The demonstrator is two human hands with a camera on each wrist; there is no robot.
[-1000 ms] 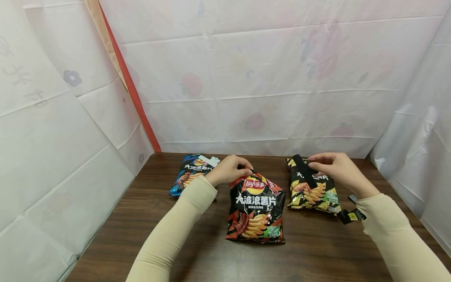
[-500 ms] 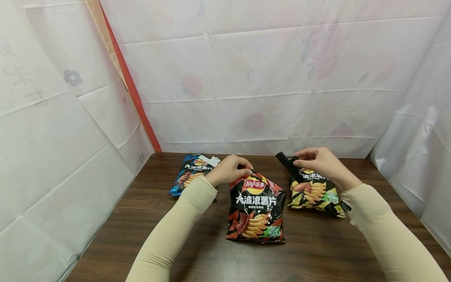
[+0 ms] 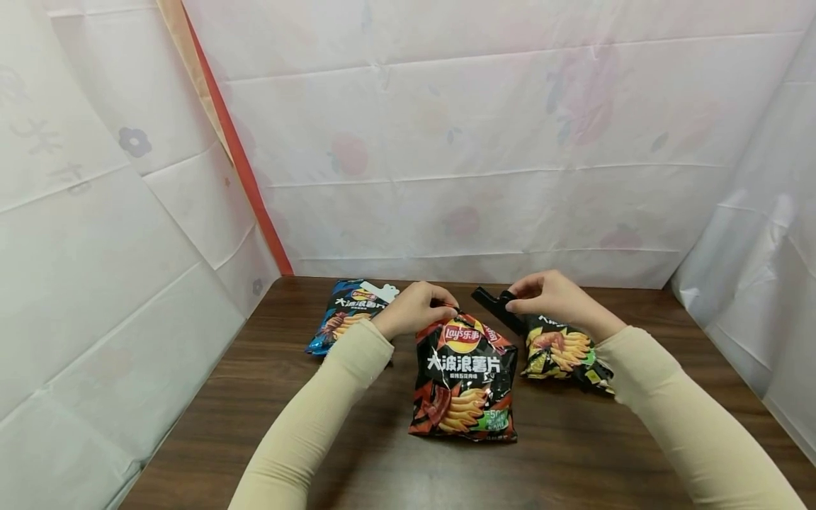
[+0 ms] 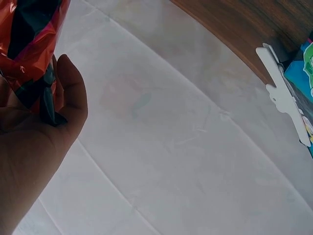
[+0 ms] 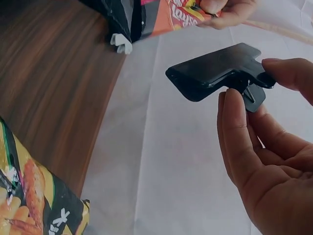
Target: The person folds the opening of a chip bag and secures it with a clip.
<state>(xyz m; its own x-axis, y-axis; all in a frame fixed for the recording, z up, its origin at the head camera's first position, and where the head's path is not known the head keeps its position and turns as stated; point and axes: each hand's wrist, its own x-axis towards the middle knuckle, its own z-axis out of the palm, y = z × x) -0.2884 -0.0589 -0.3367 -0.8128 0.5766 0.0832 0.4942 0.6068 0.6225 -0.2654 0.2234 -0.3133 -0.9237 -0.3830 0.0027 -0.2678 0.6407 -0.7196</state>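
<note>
Head: blue bag (image 3: 347, 319) behind L hand (image 3: 414, 309)

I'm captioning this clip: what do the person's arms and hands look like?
The left sleeve and right sleeve are plain cream, close-fitting along the forearm and bulkier near the wrist. The left hand and right hand wear no gloves, and no rings show. A small black device with a yellow patch shows by the right sleeve's end.

Right hand (image 5: 271, 171) pinching black clip (image 5: 217, 68), yellow-and-black bag (image 5: 39, 196), apparently red bag (image 5: 161, 19) above
</note>
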